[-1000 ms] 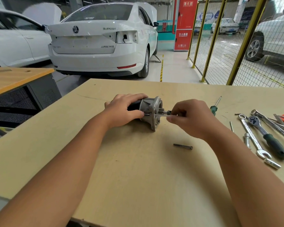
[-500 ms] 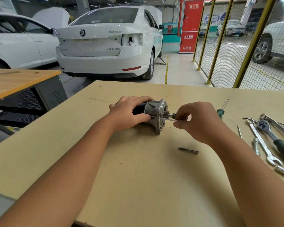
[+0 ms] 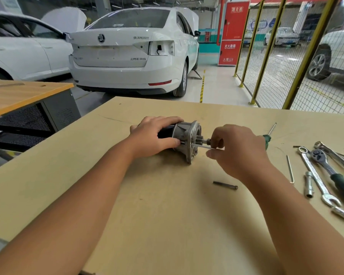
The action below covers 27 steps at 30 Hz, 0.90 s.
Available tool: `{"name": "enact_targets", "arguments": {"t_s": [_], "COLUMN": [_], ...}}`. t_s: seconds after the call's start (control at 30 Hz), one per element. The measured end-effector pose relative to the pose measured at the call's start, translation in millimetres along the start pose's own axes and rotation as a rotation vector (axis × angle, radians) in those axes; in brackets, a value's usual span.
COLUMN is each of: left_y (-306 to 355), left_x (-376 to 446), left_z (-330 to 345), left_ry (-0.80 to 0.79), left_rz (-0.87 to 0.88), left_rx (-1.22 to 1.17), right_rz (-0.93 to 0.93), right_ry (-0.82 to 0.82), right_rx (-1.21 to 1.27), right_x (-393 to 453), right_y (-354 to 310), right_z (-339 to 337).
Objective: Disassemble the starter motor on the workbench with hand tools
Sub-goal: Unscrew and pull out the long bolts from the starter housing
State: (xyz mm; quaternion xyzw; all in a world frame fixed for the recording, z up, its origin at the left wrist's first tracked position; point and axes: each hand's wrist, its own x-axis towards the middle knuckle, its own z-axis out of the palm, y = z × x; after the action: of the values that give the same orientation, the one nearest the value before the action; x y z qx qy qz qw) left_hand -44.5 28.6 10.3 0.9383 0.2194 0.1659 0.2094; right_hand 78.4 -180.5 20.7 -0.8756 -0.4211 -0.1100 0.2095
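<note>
The starter motor (image 3: 187, 136) lies on its side in the middle of the wooden workbench (image 3: 167, 215), its grey flanged nose pointing right. My left hand (image 3: 153, 135) grips the dark body of the motor from above. My right hand (image 3: 236, 149) is just right of the flange and pinches a thin long bolt (image 3: 203, 146) that sticks out of the housing below the pinion shaft. A loose dark bolt (image 3: 225, 185) lies on the bench in front of my right hand.
At the right of the bench lie a green-handled screwdriver (image 3: 267, 139), a thin rod (image 3: 290, 168), a socket (image 3: 308, 186), a combination wrench (image 3: 318, 179) and a ratchet (image 3: 334, 173). Another bench (image 3: 24, 94) stands at left. White cars and a yellow mesh fence stand beyond.
My right hand has drawn the thin bolt a little further out of the motor housing to the right. My left hand keeps its grip on the motor body.
</note>
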Motion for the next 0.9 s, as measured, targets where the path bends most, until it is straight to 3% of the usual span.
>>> {"name": "enact_targets", "arguments": {"t_s": [0.17,0.37,0.6,0.9], "left_y": [1,2,2,0], "left_x": [1,-1,-1,0], "left_z": [1,1,1,1], "left_ry": [0.009,0.013,0.014,0.014], "left_rz": [-0.008,0.000,0.014,0.015], "left_rx": [-0.002,-0.013,-0.024,-0.018], "right_rz": [-0.016,-0.043,-0.003,-0.069], "right_ry": [-0.076,-0.156,0.034,-0.031], "right_rx": [0.293,0.099,-0.084,0.188], "right_x": [1,4,1,3], "right_y": [-2,-4,-10,-4], "right_z": [4,5,5,2]}}
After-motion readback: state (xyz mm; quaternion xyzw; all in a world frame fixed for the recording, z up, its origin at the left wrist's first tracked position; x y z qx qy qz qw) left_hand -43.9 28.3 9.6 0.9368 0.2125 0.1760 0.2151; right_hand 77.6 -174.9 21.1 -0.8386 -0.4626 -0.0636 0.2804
